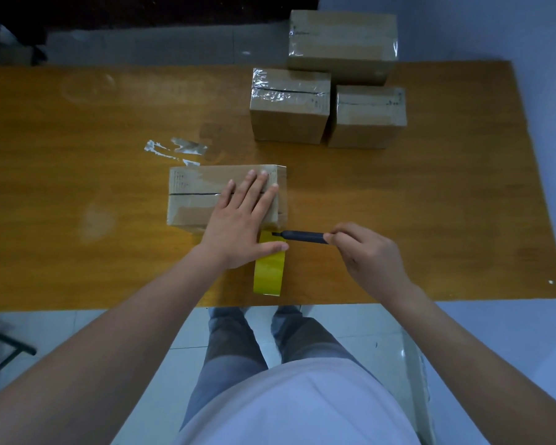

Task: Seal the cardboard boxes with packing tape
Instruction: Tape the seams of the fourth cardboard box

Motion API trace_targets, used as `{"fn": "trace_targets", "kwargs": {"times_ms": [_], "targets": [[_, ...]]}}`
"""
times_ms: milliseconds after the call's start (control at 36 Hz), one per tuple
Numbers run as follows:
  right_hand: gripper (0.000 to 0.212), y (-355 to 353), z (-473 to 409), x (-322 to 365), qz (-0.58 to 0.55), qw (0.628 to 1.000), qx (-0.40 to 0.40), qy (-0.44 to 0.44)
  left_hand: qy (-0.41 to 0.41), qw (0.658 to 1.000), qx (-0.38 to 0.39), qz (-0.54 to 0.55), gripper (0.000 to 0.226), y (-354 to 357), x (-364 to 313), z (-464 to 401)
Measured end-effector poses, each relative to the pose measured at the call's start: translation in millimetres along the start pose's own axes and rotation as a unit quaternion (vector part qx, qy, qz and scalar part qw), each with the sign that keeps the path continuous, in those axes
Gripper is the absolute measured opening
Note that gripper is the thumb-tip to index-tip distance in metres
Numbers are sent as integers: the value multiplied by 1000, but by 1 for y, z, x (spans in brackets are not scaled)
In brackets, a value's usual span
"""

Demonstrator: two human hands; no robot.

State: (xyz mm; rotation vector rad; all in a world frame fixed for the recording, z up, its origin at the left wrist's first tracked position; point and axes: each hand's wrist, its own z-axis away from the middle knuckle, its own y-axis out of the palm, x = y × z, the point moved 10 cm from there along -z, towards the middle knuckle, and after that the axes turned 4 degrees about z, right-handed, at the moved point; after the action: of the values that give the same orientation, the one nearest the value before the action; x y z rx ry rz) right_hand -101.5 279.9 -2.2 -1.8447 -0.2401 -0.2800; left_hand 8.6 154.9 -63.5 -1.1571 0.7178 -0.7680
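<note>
the left hand (pixel 242 220) covers the near right part of the cardboard box (pixel 199 194) and the top of the yellow tape roll (pixel 269 271). the cutter (pixel 302 236) blade tip is too small to make out.

Your worktop (pixel 77 187) is orange-brown wood-look board, smooth with a dull sheen. The box (pixel 193 200) under your left hand is matt brown cardboard beneath glossy clear tape; the three boxes (pixel 289 107) behind carry the same shiny, wrinkled film. The tape roll (pixel 270 271) is glossy yellow, the cutter (pixel 302 236) matt dark plastic. Crumpled clear scraps (pixel 177 149) glint.
</note>
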Motion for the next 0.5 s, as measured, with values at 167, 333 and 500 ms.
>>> {"fn": "trace_targets", "kwargs": {"times_ms": [167, 333, 500], "targets": [[12, -2, 13, -2, 13, 999, -36, 35, 1, 1000, -4, 2, 103, -2, -1, 0], [23, -3, 29, -27, 50, 990, -55, 124, 2, 1000, 1, 1, 107, 1, 0, 1], [15, 25, 43, -73, -37, 958, -46, 280, 3, 1000, -5, 6, 108, 0, 0, 0]]}}
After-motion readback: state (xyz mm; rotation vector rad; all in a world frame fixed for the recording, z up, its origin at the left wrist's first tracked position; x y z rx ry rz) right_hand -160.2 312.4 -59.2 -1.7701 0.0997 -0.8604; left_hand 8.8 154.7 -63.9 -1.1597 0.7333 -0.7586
